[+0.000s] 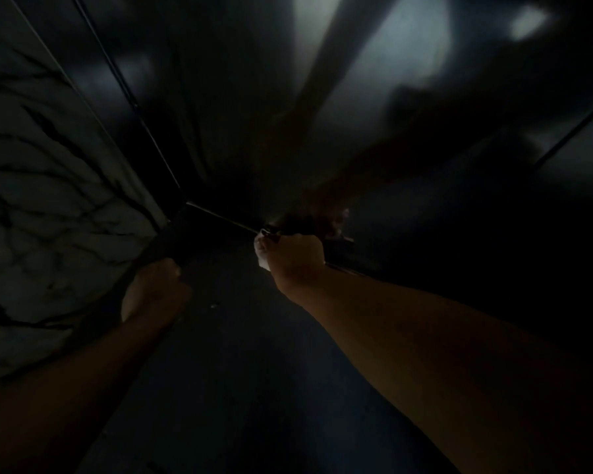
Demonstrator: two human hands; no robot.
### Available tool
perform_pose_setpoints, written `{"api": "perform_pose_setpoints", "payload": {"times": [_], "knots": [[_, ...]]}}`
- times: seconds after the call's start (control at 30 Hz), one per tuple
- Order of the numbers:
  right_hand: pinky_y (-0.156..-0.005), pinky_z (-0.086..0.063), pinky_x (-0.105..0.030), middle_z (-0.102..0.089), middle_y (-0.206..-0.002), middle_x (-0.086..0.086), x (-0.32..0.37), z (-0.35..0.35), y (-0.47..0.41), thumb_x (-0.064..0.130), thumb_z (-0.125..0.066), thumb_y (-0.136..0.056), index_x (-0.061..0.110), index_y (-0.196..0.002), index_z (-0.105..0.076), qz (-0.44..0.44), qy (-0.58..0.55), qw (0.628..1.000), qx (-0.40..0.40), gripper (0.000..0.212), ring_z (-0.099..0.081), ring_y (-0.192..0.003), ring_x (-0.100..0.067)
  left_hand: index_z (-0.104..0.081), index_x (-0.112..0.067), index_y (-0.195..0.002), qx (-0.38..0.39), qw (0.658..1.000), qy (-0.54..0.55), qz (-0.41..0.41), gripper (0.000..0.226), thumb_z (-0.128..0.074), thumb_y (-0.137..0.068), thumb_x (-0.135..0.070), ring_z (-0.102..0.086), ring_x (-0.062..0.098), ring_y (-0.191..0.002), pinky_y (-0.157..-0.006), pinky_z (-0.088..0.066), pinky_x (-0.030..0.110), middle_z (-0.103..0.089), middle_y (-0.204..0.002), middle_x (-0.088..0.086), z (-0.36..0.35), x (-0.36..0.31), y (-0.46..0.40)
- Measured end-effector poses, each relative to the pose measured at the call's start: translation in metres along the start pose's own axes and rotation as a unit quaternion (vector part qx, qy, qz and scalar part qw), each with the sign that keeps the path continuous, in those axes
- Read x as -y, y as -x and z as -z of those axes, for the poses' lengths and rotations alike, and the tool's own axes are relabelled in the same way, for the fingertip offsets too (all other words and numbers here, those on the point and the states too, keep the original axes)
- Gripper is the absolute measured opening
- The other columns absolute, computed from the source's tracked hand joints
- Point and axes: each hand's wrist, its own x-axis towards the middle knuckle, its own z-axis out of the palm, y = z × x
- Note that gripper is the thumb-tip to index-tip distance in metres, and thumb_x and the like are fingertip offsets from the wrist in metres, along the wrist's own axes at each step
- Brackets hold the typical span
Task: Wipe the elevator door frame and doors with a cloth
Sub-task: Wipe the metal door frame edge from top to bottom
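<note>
Pressing white cloth [261, 249] against door [254, 114] bottom edge, right hand [293, 256] grip closed; left hand [154, 289] fisted, empty.

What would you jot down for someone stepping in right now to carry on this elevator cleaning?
Right hand: grips a white cloth, held low against the bottom of the dark elevator door, by the sill.
Left hand: loosely fisted beside the marble wall near the door frame; too dark to see if it holds anything.
Done: cannot tell in this light.
Left: judge by eye; wiping is at the bottom edge now.
</note>
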Motion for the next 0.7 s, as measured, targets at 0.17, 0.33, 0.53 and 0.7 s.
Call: {"api": "perform_pose_setpoints", "payload": {"times": [0.17,0.33,0.53,0.7], "knots": [[-0.064,-0.040,-0.034,-0.068,-0.106,-0.008,-0.016,0.005,0.021,0.027,-0.041,-0.100,0.024,-0.131,-0.048,-0.013,0.016,0.999,0.043,0.032,-0.066,-0.093,-0.032,-0.063,-0.003,-0.107,0.027,0.996,-0.014,-0.085,0.021,-0.058,-0.088,-0.011,-0.060,0.037,-0.104,-0.087,-0.046,0.041,-0.064,-0.112,0.021,-0.018,-0.040,0.022],[-0.067,-0.037,-0.035,-0.066,-0.111,-0.010,-0.030,0.004,0.033,0.030,-0.033,-0.100,0.029,-0.131,-0.049,-0.033,0.032,0.996,0.080,0.034,-0.064,-0.097,-0.033,-0.061,-0.008,-0.095,0.036,0.987,-0.039,-0.150,0.013,-0.056,-0.090,-0.018,-0.061,0.034,-0.101,-0.083,-0.048,0.039,-0.064,-0.107,0.016,-0.023,-0.066,0.038],[-0.071,-0.042,-0.036,-0.067,-0.106,-0.013,-0.050,-0.011,0.065,0.038,-0.037,-0.099,0.025,-0.132,-0.049,-0.047,0.014,0.999,0.015,0.037,-0.064,-0.095,-0.035,-0.063,-0.009,-0.099,0.046,0.986,-0.029,-0.160,0.015,-0.056,-0.087,-0.014,-0.060,0.033,-0.102,-0.086,-0.050,0.043,-0.062,-0.111,0.014,-0.030,-0.091,0.052],[-0.072,-0.043,-0.037,-0.064,-0.114,-0.013,-0.071,-0.005,0.096,0.038,-0.041,-0.098,0.028,-0.144,-0.033,-0.045,-0.004,0.999,0.017,0.048,-0.062,-0.099,-0.034,-0.061,-0.008,-0.094,0.044,0.981,-0.018,-0.190,0.011,-0.054,-0.087,-0.011,-0.059,0.036,-0.099,-0.078,-0.048,0.039,-0.060,-0.109,0.015,-0.038,-0.110,0.062]]}}
